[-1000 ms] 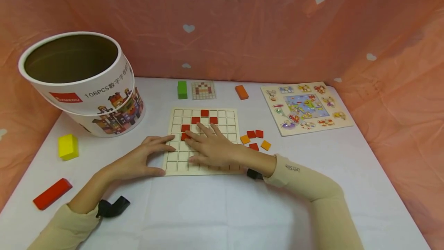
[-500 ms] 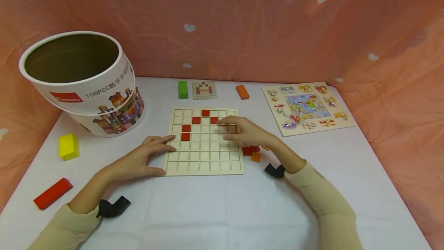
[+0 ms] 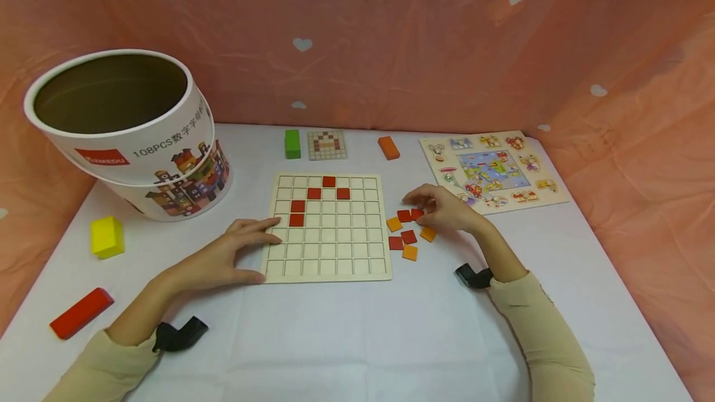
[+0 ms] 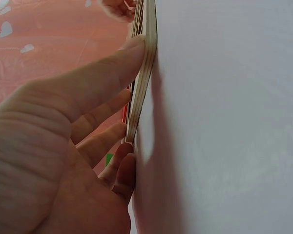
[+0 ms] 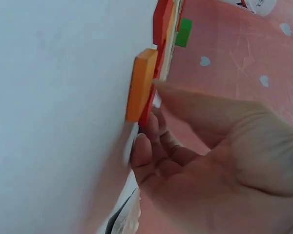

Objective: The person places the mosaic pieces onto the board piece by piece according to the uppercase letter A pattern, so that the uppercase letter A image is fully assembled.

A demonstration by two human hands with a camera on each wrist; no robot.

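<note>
A square wooden grid board [image 3: 328, 265] lies in the middle of the table, with several red tiles [image 3: 314, 193] set in its cells. My left hand [image 3: 223, 257] rests at the board's left side, fingertips over the rim and thumb at the near corner; in the left wrist view the thumb lies along the board's edge [image 4: 145, 68]. To the right of the board, my right hand [image 3: 447, 208] is over loose tiles, thumb and fingertips spread around a red tile [image 3: 416, 214]. In the right wrist view, its thumb tip is beside that tile, behind an orange tile [image 5: 140, 87].
A small pattern card [image 3: 327, 145] lies behind the board between a green block [image 3: 293, 144] and an orange block [image 3: 388, 148]. At back right is a knobbed puzzle board [image 3: 536, 196]. A large white bucket [image 3: 128, 166], a yellow block [image 3: 107, 237] and a red block [image 3: 82, 314] stand left.
My right hand has moved right, from flat over the grid to the loose tiles beside it. The left hand has stayed at the board's edge. The red tiles on the grid look unmoved.
</note>
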